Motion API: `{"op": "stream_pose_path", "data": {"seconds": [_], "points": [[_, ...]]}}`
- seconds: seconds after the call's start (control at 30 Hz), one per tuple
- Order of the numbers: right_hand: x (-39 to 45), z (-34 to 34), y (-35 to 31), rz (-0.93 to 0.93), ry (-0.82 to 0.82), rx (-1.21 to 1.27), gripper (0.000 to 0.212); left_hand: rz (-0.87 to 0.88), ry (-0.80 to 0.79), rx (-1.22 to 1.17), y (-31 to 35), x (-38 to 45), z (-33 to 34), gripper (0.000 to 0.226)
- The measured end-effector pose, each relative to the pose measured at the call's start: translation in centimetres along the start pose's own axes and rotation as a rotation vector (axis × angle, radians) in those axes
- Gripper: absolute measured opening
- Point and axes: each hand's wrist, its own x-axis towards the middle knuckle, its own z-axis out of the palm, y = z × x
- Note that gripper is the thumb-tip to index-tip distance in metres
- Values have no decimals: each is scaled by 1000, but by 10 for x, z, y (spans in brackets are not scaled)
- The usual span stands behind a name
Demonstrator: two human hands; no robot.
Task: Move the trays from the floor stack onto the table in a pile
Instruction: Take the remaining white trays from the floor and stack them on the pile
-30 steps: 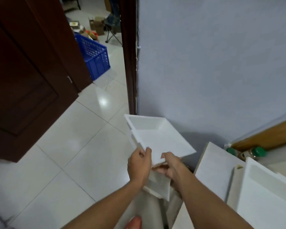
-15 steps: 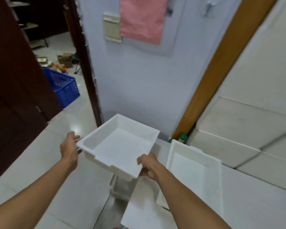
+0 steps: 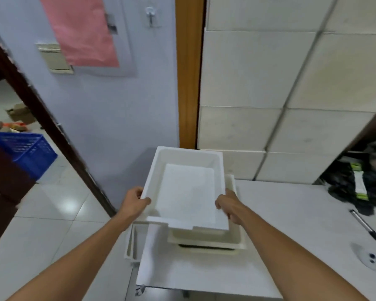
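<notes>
I hold a white tray (image 3: 187,187) level, just above another white tray (image 3: 206,237) that rests on the white table (image 3: 291,246). My left hand (image 3: 135,202) grips the held tray's left rim. At its right rim is my right hand (image 3: 229,206), closed on the edge. The lower tray is mostly covered by the one I hold. Left of the table, on the floor, the top of the tray stack (image 3: 131,244) shows only as a rim.
A black pen (image 3: 366,224) and a small white object (image 3: 371,256) lie on the table's right side, with dark clutter (image 3: 356,187) behind. A blue crate (image 3: 23,152) stands on the floor at left, next to a dark door frame (image 3: 52,127).
I have lifted the tray from the floor stack, turned right and brought it over the tray on the table. My hands shifted from the near edge to the tray's two sides.
</notes>
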Motion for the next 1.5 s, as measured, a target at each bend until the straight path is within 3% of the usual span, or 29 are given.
{"op": "stream_pose_path", "data": {"seconds": [0.2,0.5,0.8,1.5], "points": [[3,-49,36,8,162,-41,32,74,13,137,1,-11,74,8],[32,-53,69,1,286,-167,35,118,25,331,-24,-23,108,10],[63,-42,81,36,254,-259,36,207,74,398,-43,-15,114,16],[86,-38,98,132,215,-406,31,117,51,480,-53,-10,129,12]]}}
